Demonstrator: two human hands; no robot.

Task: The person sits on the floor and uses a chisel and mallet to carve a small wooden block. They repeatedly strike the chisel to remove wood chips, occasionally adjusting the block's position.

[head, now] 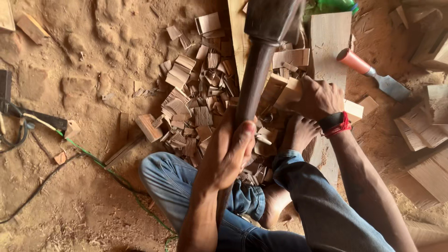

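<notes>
Your left hand (228,149) is wrapped tight around the dark wooden handle of a mallet (261,56), fingers closed fully on the shaft about midway along it. The handle's long axis runs up and slightly right from that fist, with the heavy dark head raised near the top of the view, close to the camera and blurred. Your right hand (317,98) is closed on a pale wooden block (289,91), pressing it onto the plank (329,42) that lies lengthwise ahead of you. So the block sits up and to the right of your left fist, just beside the handle, below the raised head; your right hand is on it, your left well nearer the handle. Your bare foot (298,133) rests beside the block. A chisel (373,74) with an orange handle lies apart to the right, and wood chips (191,107) are heaped on the dirt floor (84,60).
</notes>
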